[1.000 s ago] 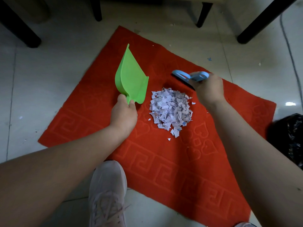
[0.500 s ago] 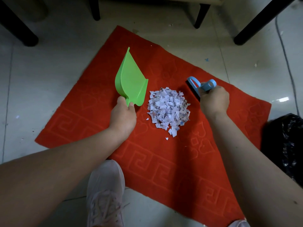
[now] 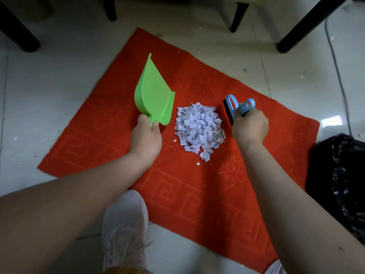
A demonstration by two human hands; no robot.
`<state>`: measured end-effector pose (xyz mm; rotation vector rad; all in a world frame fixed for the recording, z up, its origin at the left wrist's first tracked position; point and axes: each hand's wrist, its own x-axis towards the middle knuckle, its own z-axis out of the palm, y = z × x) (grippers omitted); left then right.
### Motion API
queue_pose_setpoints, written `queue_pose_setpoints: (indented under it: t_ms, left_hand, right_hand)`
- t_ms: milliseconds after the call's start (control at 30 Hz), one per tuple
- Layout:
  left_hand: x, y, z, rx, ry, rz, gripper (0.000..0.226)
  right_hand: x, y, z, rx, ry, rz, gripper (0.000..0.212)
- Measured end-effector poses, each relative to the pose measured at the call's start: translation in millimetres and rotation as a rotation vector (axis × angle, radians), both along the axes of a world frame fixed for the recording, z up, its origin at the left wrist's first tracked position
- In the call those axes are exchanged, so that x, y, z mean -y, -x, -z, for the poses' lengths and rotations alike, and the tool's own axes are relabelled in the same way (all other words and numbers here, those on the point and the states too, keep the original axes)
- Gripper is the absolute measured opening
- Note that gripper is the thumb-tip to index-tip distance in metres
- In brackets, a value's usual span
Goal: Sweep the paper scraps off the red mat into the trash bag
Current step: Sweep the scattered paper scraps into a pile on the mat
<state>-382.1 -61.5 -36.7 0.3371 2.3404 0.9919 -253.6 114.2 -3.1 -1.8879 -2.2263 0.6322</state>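
**Brush lowered beside the scrap pile; sweep not yet begun**

Change: one second ago the right hand held the brush raised over the far right of the pile. It has since come down and nearer, and the brush now stands just right of the pile, bristles toward the mat. The dustpan has stayed put on the left, tilted on edge. Judgement: the tools now bracket the pile, so the setup for the first sweep is nearly complete. The dustpan must still be laid flat with its mouth toward the paper.

Layout, largest first:
- The red mat lies on the tiled floor.
- The trash bag, black, sits at the right edge of the mat, well apart from the pile.
- The dustpan, green, stands left of the pile.
- The paper scraps form one heap at mid-mat, with a few strays on the near side.
- The brush, blue with dark bristles, is just beside the heap.

Hands:
- The left hand grips the dustpan handle, fingers curled round it.
- The right hand is closed round the brush handle.
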Motion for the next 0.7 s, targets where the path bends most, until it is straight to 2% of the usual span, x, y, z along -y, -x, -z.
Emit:
queue_pose_setpoints:
  t_ms: [200, 467, 700]
  left_hand:
    - [-1, -5, 0, 0.001, -0.027, 0.0, 0.012]
    - [6, -8, -2, 0.011, -0.043, -0.025, 0.012]
    - [6, -13, -3, 0.015, -0.061, -0.021, 0.012]
  right_hand:
    - [25, -1, 9, 0.04, 0.076, 0.019, 0.029]
    - [31, -20, -1, 0.01, 0.005, 0.186, 0.032]
    - [59, -6, 1, -0.001, 0.103, 0.171, 0.025]
